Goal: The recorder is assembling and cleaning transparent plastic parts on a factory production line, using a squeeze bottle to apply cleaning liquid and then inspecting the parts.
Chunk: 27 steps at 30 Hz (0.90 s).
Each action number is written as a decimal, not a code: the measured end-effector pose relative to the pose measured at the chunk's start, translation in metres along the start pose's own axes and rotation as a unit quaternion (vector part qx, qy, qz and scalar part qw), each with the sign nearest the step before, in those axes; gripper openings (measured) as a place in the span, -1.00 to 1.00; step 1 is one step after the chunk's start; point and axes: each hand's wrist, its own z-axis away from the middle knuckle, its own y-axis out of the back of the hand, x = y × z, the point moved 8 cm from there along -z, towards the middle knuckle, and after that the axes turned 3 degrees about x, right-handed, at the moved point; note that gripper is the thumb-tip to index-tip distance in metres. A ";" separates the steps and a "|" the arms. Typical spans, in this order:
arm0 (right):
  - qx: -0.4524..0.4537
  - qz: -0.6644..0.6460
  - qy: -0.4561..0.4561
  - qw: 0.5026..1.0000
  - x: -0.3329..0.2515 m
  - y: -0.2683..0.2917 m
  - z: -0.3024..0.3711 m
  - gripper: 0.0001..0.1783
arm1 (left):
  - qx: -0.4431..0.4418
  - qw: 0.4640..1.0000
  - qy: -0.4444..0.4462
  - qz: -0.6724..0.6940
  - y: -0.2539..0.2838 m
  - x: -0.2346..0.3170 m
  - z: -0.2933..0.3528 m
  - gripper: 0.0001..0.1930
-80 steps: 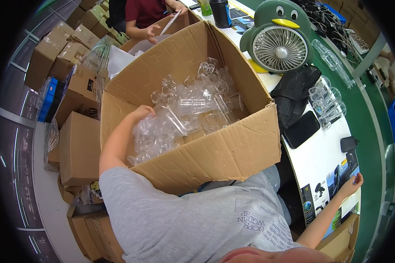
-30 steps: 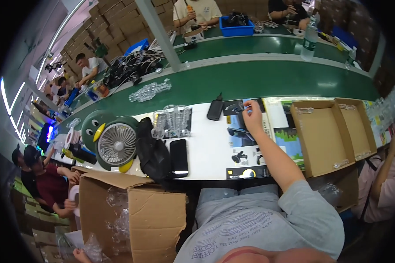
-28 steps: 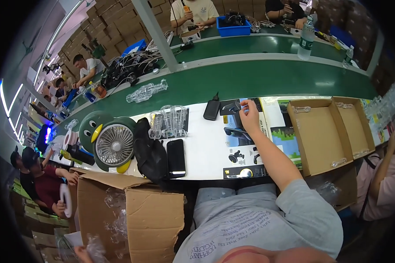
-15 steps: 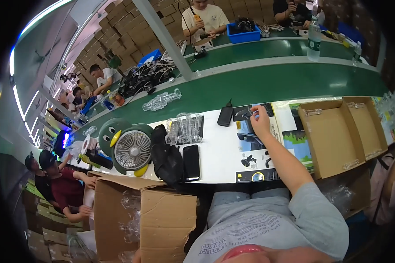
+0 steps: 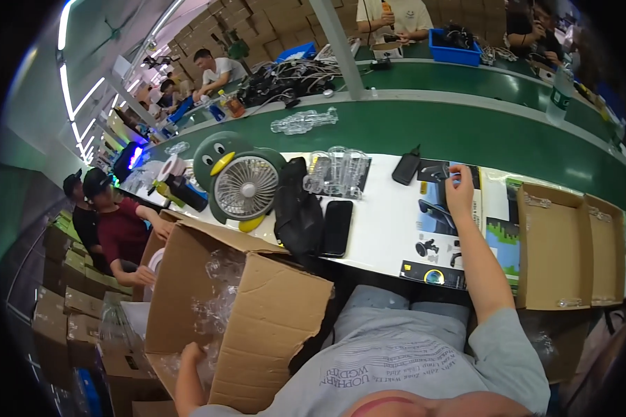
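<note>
My left hand [image 5: 192, 353] reaches into the open cardboard box [image 5: 275, 326] at my lower left, beside clear plastic parts [image 5: 219, 299]; its fingertips are hard to make out. Over the printed packaging sheets [image 5: 435, 233] on the table, my right hand [image 5: 460, 189] has its fingers curled together; whatever lies between them is too small to name. A small black device [image 5: 406, 167] lies left of that hand. Farther left, clear plastic holders [image 5: 337, 172] stand in a group, with a black phone [image 5: 336, 228] below them.
A penguin-shaped fan [image 5: 247, 189] and a black pouch [image 5: 299, 215] occupy the left of the table. On the right sits a divided cardboard tray [image 5: 553, 257]. Clear plastic parts [image 5: 304, 121] lie on the green bench. A co-worker in dark red [image 5: 122, 233] stands beyond the box.
The view has shifted, so the table appears farther right and the box shows more. My left hand has come into sight inside the box. My right hand stays over the printed sheets.
</note>
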 end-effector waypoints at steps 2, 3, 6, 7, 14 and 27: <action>-0.011 -0.001 0.001 1.000 0.009 -0.006 0.003 -0.77 | 0.053 0.997 -0.004 0.064 0.010 -0.005 0.008 -0.81; -0.020 -0.004 0.003 1.000 0.009 -0.010 0.001 -0.77 | 0.052 0.990 -0.004 0.133 0.013 -0.021 0.011 -0.84; -0.013 -0.008 -0.006 1.000 0.021 -0.013 -0.001 -0.77 | 0.167 0.919 -0.005 0.357 0.040 -0.049 0.005 -0.94; -0.001 -0.010 -0.003 1.000 0.021 -0.012 -0.001 -0.77 | 0.207 0.921 -0.042 0.326 0.057 -0.050 0.007 -0.94; -0.033 -0.002 -0.016 0.999 0.037 -0.010 -0.007 -0.73 | 0.292 0.829 0.005 0.476 0.152 -0.041 0.026 -0.81; -0.058 0.037 0.033 0.997 0.033 -0.016 -0.004 -0.76 | 0.208 0.741 -0.032 0.638 0.187 0.073 -0.044 -0.82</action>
